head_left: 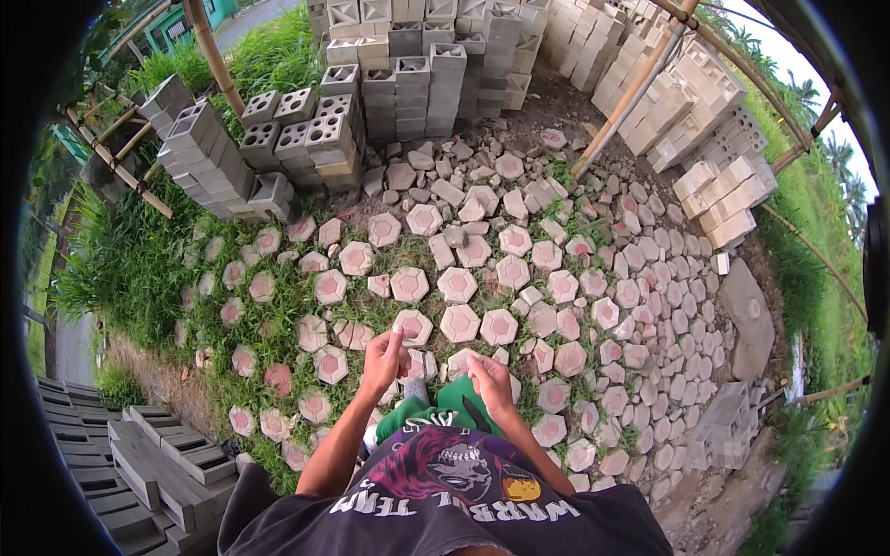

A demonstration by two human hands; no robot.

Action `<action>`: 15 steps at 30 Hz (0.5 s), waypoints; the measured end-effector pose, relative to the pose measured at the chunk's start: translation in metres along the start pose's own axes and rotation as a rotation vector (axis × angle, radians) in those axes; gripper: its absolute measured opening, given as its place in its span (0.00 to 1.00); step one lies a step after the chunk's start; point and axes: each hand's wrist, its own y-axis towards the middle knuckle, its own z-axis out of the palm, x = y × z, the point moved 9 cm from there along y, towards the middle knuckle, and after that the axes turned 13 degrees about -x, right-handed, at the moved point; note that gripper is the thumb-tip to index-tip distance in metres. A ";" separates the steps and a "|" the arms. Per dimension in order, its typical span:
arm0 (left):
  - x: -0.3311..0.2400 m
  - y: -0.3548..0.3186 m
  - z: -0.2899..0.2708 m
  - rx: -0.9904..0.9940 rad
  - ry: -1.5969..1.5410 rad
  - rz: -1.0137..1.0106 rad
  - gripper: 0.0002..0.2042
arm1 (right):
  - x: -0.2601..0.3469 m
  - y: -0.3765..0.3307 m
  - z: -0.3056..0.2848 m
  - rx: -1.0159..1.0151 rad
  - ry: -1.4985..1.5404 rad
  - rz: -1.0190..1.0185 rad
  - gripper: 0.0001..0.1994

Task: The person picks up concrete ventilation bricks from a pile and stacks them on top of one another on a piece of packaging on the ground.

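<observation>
1. Both hands are held close together in front of the waist, just above the green shorts (443, 403). Left hand (382, 361) is raised a touch higher than right hand (489, 378), and only a narrow gap is left between them.
2. Fingers on both are curled inward, loosely closed rather than spread. Whether anything small is pinched in them can't be told, since the fingertips are turned away. Nothing big is held, that much is clear.
3. Nearest thing on the ground: a pink-topped hexagon paver (413, 326), lying flat in the grass just ahead of the left hand and slightly to its right, roughly on the centre line between the two hands.
4. No real long axis on it, being six-sided; it sits flat, face up, with more hexagon pavers (460, 322) packed right beside it on the right.
5. Left hand is judged the nearer one; the right would have to be moved forward and across to its left.
6. Farther out, grey hollow blocks (408, 88) are stacked well apart from the hands, with bamboo poles (623, 104) leaning by them.
7. At lower left, a pile of dark grey slabs (139, 459) is seen, off to the left of the left arm.
</observation>
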 end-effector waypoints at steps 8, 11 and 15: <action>0.019 0.106 0.019 -0.165 0.031 -0.046 0.32 | 0.030 0.131 0.062 0.224 -0.047 0.022 0.16; 0.010 0.160 0.036 -0.206 0.043 0.031 0.26 | 0.055 0.213 0.081 0.304 -0.036 -0.021 0.16; -0.019 0.243 0.064 -0.458 -0.120 0.051 0.20 | 0.110 0.311 0.100 0.403 -0.128 -0.069 0.16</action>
